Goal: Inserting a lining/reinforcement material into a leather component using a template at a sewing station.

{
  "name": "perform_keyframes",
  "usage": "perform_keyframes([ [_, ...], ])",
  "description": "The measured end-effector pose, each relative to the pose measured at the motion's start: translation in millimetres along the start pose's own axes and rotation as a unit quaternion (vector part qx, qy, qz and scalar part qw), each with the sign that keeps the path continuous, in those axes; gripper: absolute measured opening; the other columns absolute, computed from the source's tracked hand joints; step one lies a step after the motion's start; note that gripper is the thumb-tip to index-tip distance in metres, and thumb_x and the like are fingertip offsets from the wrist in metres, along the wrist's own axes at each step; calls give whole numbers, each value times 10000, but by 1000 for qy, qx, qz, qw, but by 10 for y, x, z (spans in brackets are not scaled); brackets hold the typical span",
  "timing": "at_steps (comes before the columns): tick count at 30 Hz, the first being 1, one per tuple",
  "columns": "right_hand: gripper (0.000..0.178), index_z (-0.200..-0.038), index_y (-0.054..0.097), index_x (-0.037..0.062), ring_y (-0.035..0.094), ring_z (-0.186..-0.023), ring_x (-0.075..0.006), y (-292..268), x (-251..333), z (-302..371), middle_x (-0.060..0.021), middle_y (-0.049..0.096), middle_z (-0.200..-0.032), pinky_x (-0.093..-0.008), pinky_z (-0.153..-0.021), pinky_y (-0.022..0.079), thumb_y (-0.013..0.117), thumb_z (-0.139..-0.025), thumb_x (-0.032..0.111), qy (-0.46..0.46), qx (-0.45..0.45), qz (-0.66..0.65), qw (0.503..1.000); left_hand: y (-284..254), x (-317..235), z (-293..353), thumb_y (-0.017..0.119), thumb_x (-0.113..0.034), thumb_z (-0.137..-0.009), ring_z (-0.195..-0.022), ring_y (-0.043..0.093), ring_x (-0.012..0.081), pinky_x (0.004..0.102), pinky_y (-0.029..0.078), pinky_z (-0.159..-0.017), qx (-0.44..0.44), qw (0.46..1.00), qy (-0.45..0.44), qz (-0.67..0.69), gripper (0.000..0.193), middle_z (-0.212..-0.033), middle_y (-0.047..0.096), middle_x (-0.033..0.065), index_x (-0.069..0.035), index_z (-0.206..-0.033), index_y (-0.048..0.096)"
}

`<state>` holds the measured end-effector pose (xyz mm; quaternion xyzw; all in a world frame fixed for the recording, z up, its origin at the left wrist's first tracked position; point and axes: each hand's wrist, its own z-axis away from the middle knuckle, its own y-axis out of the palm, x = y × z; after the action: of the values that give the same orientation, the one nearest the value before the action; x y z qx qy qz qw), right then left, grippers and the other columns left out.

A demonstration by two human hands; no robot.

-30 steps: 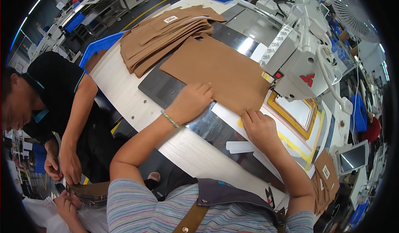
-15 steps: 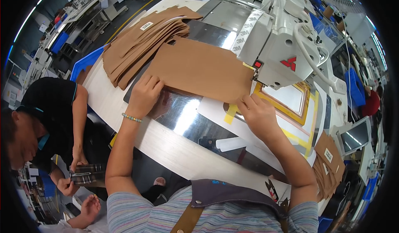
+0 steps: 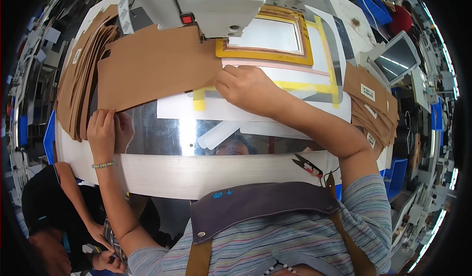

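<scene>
Holding brown panel (image 3: 157, 59); printed labels (image 3: 368, 93) at right.

White strip lights (image 3: 432, 232), grey floor (image 3: 173, 214)

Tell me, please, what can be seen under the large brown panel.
Along the near edge of the brown panel, a shiny metal plate, a white sheet and yellow tape emerge; whatever lies beneath its middle is covered.

On the table (image 3: 147, 170), a cloth sheet (image 3: 157, 62) lies between a cloth stack (image 3: 81, 79) at left and a frame (image 3: 265, 58) at right, a machine (image 3: 196, 3) behind them. Farther right, a pile (image 3: 386, 111) lies beside a screen (image 3: 397, 59); snips (image 3: 309, 165) lie near the front edge.
</scene>
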<state>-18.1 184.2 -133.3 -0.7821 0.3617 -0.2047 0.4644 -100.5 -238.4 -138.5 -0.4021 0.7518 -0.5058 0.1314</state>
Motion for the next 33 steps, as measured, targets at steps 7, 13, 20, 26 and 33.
perform_keyframes([
  [7, 74, -839, 628, 36, 659, -760, -214, -266, -398, 316, -70, 611, -916, -332, -646, 566, 688, -795, 37, 25, -48, 56, 997, 56, -324, -489, 697, -11, -820, -940, 670, 288, 393, 556, -810, -43, 995, 82, 34, 250, -1032, 684, 103, -3, -1070, 708],
  [13, 96, -745, 610, 57, 645, -843, -197, -773, -679, 979, -47, 584, -905, -322, -694, 554, 691, -786, 26, 27, 41, 162, 986, 404, -826, -1217, 705, -34, -795, -953, 668, 273, 381, 555, -798, -59, 975, 190, 98, 305, -1060, 683, 90, -7, -1098, 714],
  [20, 115, -674, 596, 96, 622, -884, -183, -1095, -1056, 1632, -28, 562, -880, -296, -645, 516, 699, -712, 64, 60, 109, 264, 957, 694, -1388, -1835, 674, -47, -842, -884, 655, 243, 374, 549, -768, -59, 953, 276, 111, 274, -998, 644, 69, -28, -1114, 702],
  [26, 246, -1090, 725, 12, 664, -1077, -257, -1019, -1088, 1954, -79, 696, -1152, -378, -849, 568, 718, -871, 123, 180, 105, 214, 954, 570, -1423, -1714, 649, -67, -892, -1054, 651, 286, 393, 536, -924, 10, 966, 237, 106, 319, -1160, 661, 104, -35, -1206, 688],
  [33, 610, -1521, 542, 84, 360, -1519, -382, -1020, -794, 2196, -157, 427, -1638, -565, -1221, 303, 513, -1078, 502, 316, 114, 153, 929, 510, -1572, -1409, 546, -219, -1054, -1533, 358, 368, 467, 285, -1265, 103, 975, 80, 177, 527, -1651, 447, 104, -55, -1553, 501],
])
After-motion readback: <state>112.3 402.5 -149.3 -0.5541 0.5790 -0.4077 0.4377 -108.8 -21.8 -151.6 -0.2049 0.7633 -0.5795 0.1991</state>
